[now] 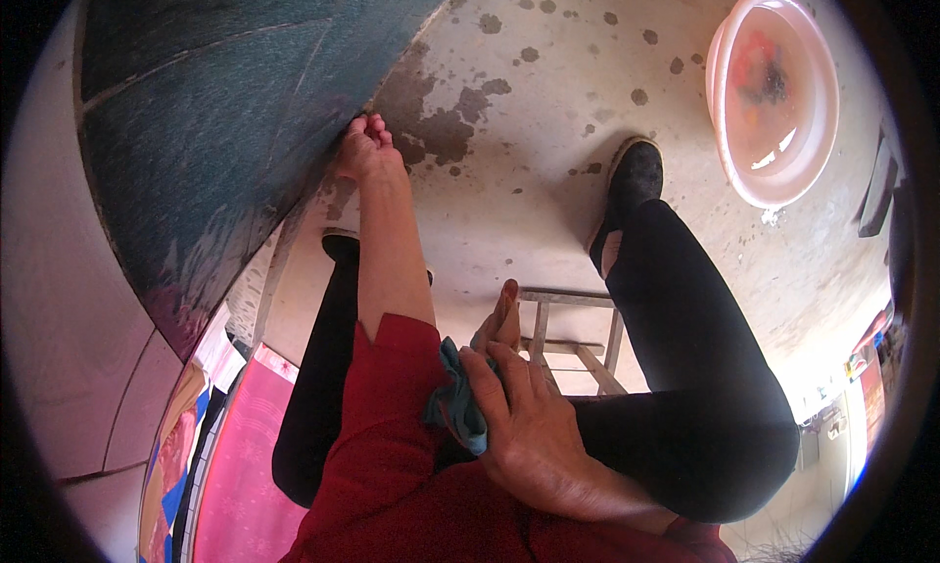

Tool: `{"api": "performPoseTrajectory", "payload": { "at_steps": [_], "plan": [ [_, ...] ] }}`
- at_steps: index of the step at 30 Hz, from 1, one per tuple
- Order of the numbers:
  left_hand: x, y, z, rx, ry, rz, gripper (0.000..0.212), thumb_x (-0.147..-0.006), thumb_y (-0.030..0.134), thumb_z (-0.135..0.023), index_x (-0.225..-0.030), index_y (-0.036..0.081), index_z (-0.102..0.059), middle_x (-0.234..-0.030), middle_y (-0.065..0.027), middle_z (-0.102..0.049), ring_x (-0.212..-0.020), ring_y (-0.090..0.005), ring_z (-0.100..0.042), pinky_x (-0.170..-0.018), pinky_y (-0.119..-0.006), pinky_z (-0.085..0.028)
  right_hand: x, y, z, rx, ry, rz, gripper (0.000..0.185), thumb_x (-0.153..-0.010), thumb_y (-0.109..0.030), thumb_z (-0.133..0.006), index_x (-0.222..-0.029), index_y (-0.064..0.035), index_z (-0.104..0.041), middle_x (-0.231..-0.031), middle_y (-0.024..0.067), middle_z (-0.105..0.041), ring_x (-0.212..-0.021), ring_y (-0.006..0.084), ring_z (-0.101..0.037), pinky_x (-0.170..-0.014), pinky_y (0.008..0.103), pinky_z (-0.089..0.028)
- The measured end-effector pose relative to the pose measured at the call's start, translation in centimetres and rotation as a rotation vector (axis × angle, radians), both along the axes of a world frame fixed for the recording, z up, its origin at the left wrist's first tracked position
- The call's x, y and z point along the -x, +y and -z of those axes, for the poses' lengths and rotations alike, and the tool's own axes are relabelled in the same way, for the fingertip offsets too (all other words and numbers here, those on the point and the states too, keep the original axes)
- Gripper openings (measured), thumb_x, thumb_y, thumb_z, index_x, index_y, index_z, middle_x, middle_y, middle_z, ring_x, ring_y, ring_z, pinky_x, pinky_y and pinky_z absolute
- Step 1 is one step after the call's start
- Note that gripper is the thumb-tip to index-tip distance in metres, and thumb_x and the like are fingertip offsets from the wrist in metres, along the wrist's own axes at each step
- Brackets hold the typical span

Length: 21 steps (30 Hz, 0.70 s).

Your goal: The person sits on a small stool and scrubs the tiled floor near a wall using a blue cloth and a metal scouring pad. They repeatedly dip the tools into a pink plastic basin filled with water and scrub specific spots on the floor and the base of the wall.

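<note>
My left hand [369, 149] reaches down to the foot of a dark green tiled wall [213, 130], where it meets the concrete floor. Its fingers are curled, and whether they hold anything is hidden. Nearer my body, my right hand [532, 438] grips a crumpled teal cloth [459, 405] beside the red left sleeve [389, 394]. Some of the cloth is covered by the fingers. Dark wet patches [444, 133] mark the floor beside my left hand.
A pink plastic basin [826, 115] at the upper right holds cloudy water with something red and dark in it. A small wooden stool [565, 296] stands between my legs. Pink patterned fabric [250, 460] lies at lower left. My shoe [637, 170] rests on the floor.
</note>
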State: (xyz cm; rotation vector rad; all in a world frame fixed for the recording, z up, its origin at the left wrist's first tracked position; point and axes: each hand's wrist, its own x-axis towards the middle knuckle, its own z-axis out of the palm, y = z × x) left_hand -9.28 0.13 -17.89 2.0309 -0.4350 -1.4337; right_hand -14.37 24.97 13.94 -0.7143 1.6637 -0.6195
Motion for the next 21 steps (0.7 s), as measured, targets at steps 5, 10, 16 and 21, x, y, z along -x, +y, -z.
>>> {"api": "performPoseTrajectory", "payload": {
  "at_steps": [5,10,16,21],
  "plan": [
    [0.0,-0.1,-0.8,-0.026,-0.043,0.073,0.012,-0.079,0.000,-0.066,-0.073,0.003,-0.056,-0.066,-0.0082,-0.063,-0.051,-0.0128,-0.057,-0.040,-0.022,-0.037,0.0,0.0,0.0,0.004,-0.006,0.012,0.056,-0.082,-0.005,-0.054,-0.135,0.0071,-0.039,-0.121,0.0324,-0.047,-0.096,0.0382,-0.058,-0.075,0.0435,-0.054],
    [-0.7,-0.1,-0.9,-0.008,-0.031,0.164,0.010,-0.079,0.000,-0.065,-0.073,0.003,-0.058,-0.067,-0.0082,-0.063,-0.050,-0.0138,-0.057,-0.040,-0.022,-0.039,0.0,-0.1,0.0,0.001,0.023,-0.002,0.055,-0.083,-0.005,-0.053,-0.135,0.0071,-0.039,-0.121,0.0314,-0.047,-0.096,0.0377,-0.058,-0.075,0.0435,-0.054],
    [-2.2,0.1,-1.6,-0.023,-0.028,0.284,0.006,-0.077,-0.001,-0.066,-0.076,0.003,-0.061,-0.068,-0.0084,-0.064,-0.053,-0.0149,-0.058,-0.047,-0.025,-0.045,0.0,-0.1,0.0,0.003,-0.003,0.005,0.055,-0.083,-0.006,-0.054,-0.135,0.0066,-0.040,-0.122,0.0308,-0.047,-0.095,0.0373,-0.058,-0.075,0.0428,-0.054],
    [-3.9,0.7,-1.9,-0.029,0.104,0.299,0.005,-0.079,-0.002,-0.066,-0.080,0.003,-0.063,-0.071,-0.0087,-0.066,-0.055,-0.0149,-0.059,-0.051,-0.025,-0.046,-0.2,-0.1,-0.1,0.014,0.013,0.025,0.055,-0.083,-0.006,-0.055,-0.135,0.0065,-0.040,-0.121,0.0303,-0.048,-0.094,0.0369,-0.058,-0.075,0.0424,-0.054]
  ]
}}
